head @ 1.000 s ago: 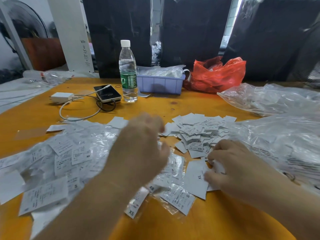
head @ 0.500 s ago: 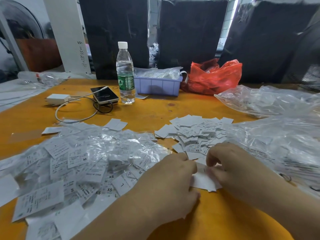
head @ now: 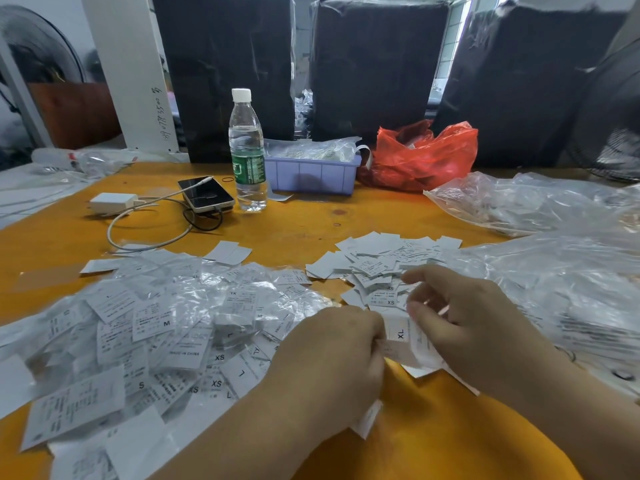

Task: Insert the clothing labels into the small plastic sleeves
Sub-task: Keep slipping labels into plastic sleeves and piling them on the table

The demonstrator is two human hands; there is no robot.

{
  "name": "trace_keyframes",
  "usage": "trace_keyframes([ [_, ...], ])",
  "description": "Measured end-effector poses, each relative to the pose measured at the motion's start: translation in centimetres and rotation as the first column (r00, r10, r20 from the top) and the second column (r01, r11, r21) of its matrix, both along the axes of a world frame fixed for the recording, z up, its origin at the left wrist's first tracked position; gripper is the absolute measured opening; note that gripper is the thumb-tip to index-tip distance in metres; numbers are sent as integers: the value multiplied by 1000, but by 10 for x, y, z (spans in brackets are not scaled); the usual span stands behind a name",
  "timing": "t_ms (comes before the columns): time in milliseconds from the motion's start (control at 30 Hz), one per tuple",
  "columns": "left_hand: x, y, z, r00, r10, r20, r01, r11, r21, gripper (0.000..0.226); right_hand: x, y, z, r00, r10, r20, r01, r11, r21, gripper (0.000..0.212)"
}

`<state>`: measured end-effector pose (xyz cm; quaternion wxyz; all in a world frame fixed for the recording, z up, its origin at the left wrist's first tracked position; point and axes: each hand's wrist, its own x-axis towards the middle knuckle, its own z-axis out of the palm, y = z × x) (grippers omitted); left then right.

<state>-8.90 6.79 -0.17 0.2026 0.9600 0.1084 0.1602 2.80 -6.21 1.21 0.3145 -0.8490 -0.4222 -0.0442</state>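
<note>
- A lilac plastic bin [head: 311,174] stands near the far edge of the orange counter [head: 294,230]; clear packets with pale contents are heaped in it above the rim.
- Just right of the bin sits a crumpled red plastic bag [head: 426,157]; what it holds cannot be made out.
- A water bottle [head: 247,150] with a white cap and green label stands upright just left of the bin, partly filled.
- Left of the bottle lies a phone [head: 206,194], a white cable [head: 145,233] running from it to a white charger [head: 112,202].
- Along the right edge of the counter lie large clear plastic bags [head: 540,202] holding more pale packets.
- On the left half of the counter spreads a wide heap of filled sleeves [head: 166,323], each a clear sleeve with a white label inside; sizes M, S, L, XS and XL can be read.
- Toward the middle, beyond the hands, lies a smaller pile of loose labels [head: 381,261], bare white slips.
- The left hand [head: 332,358] is at the near middle of the counter, fingers curled and pinching the left edge of a small clear sleeve [head: 394,351].
- The right hand [head: 478,327] is just beside it, thumb and fingers curled round the right side of the same sleeve, forefinger extended over the loose pile.
- An XL label [head: 401,333] shows between the two hands, in or at the sleeve; how far in cannot be told.
</note>
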Motion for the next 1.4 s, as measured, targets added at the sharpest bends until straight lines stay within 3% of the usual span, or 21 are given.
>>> trace_keyframes([
  [100,1,1,0,999,28,45,-24,995,-93,14,-3,-5,13,984,-3,177,-26,987,158,18],
  [167,1,1,0,997,25,79,-12,987,-163,13,2,-16,31,940,-106,324,2,952,305,15],
  [233,1,0,0,995,12,102,12,974,-228,14,16,-32,50,898,-246,365,118,934,339,15],
  [267,1,-1,1,994,-2,112,30,968,-249,14,24,-40,56,891,-291,350,200,941,272,15],
  [333,1,-3,0,991,-32,133,65,967,-245,15,42,-48,56,900,-342,271,364,930,-37,16],
  [400,2,-5,-1,989,-48,143,80,969,-232,20,53,-43,44,914,-368,174,405,859,-314,18],
  [500,1,-8,-1,988,-78,135,111,958,-263,16,57,-31,27,920,-382,88,381,816,-434,19],
  [600,-1,-9,0,986,-110,124,142,950,-280,13,57,-30,21,919,-389,55,371,813,-448,20],
  [767,0,-11,0,986,-108,129,143,941,-306,19,60,-39,28,849,-496,180,526,771,-360,28],
  [900,0,-13,-1,986,-109,125,143,944,-299,18,59,-40,25,872,-474,122,474,758,-448,31],
  [1267,0,-15,-6,986,-131,103,156,945,-287,11,63,-43,26,853,-494,168,522,804,-286,26],
  [1400,1,-18,-6,985,-131,110,158,944,-289,18,62,-42,25,851,-504,146,520,774,-361,30],
])
